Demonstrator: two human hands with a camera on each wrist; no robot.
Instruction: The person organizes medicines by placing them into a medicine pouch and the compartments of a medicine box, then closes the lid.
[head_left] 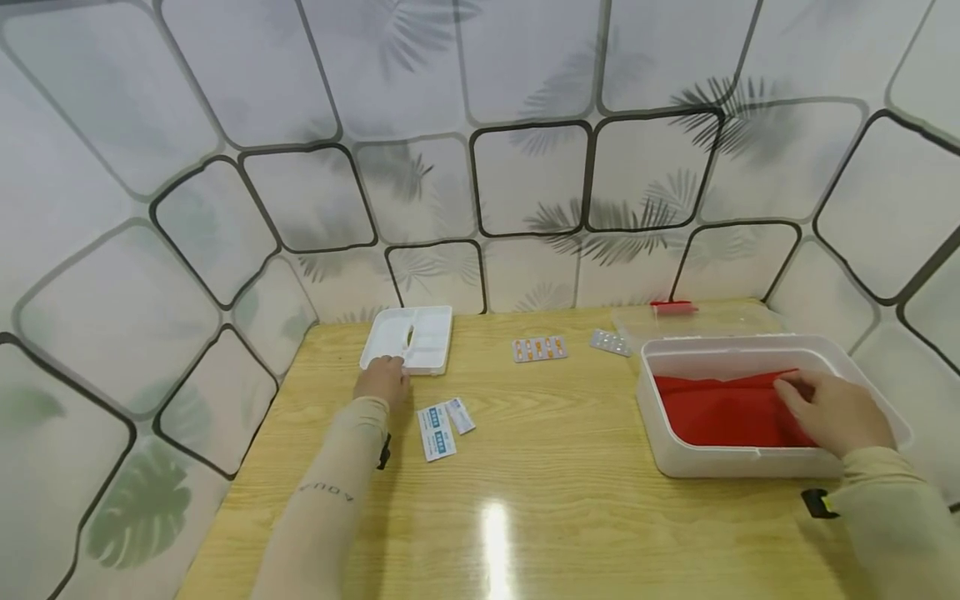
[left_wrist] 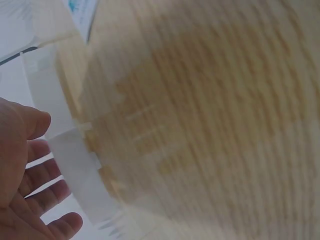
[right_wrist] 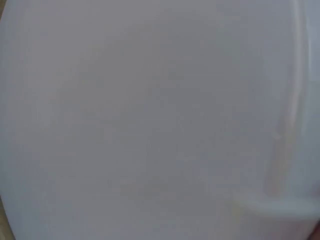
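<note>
At the far left, my left hand (head_left: 383, 381) is at the near edge of a white compartment box (head_left: 429, 356). In the left wrist view its thumb and fingers (left_wrist: 45, 172) spread loosely along the rim of that box, not curled round it. My right hand (head_left: 843, 410) reaches into a white plastic bin (head_left: 720, 462) on the right. Thumb and forefinger pinch the upper edge of a red cloth (head_left: 720, 412) that lies inside. The bin's pale wall (right_wrist: 150, 120) fills the right wrist view, so the right fingers are hidden there.
An orange pill blister pack (head_left: 540, 349) and a silver blister pack (head_left: 611, 342) lie mid-table. Nearer are a blue-and-white packet (head_left: 436, 432) and a smaller packet (head_left: 460, 415). The bin's clear lid (head_left: 720, 319), with a red latch (head_left: 672, 307), lies open behind it. Patterned fabric walls enclose the table.
</note>
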